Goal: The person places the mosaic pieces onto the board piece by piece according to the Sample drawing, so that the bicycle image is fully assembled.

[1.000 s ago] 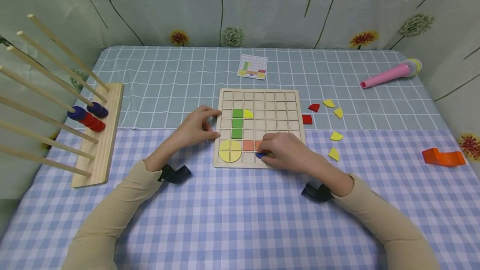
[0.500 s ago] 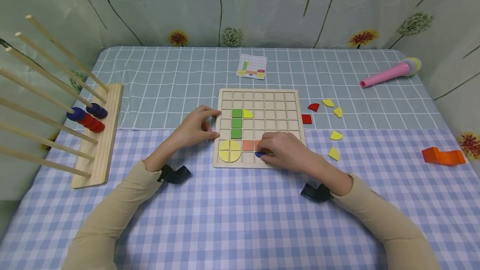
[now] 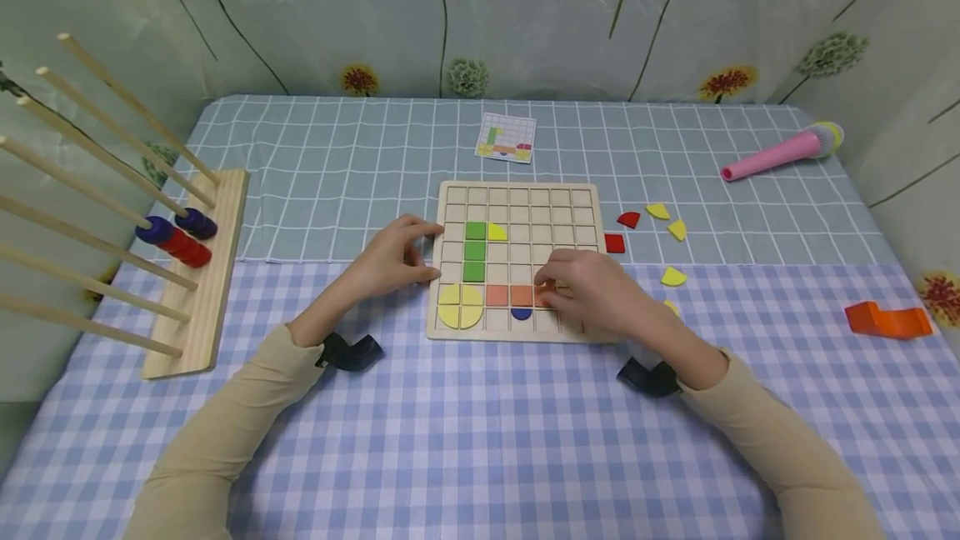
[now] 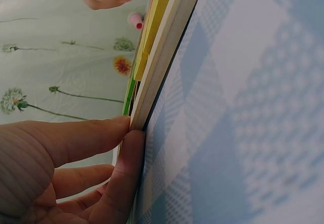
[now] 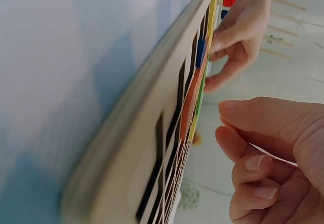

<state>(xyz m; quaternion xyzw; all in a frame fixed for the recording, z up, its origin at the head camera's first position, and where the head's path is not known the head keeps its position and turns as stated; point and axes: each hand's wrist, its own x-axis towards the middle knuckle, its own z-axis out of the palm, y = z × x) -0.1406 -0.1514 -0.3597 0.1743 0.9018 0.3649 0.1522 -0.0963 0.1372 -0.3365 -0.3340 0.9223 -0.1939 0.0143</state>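
On the table lies a wooden grid board (image 3: 528, 219). My left hand (image 3: 396, 255) rests at its left edge, thumb and index fingertips touching the rim. My right hand (image 3: 592, 286) hovers over the board's lower right part, holding nothing; in the right wrist view its thumb and index fingertips are close together with nothing between them. A blue half-circle piece (image 3: 521, 314) sits in the bottom row, below a row of orange squares (image 3: 497, 296), the rightmost partly hidden by my fingers. Yellow quarter pieces (image 3: 461, 307) form a circle at lower left. A green column (image 3: 474, 251) has one yellow quarter (image 3: 497, 232) beside its top.
Right of the board lie a red quarter (image 3: 628, 220), a red square (image 3: 615, 243) and several yellow quarters (image 3: 673, 277). A pattern card (image 3: 506, 137) lies behind it. A bead rack (image 3: 202, 273) stands left; a pink microphone (image 3: 780, 153) and an orange block (image 3: 888, 320) lie right.
My right hand has let go of the blue half-circle and moved a little up and to the right, leaving the piece on the board. The left hand has stayed at the edge.
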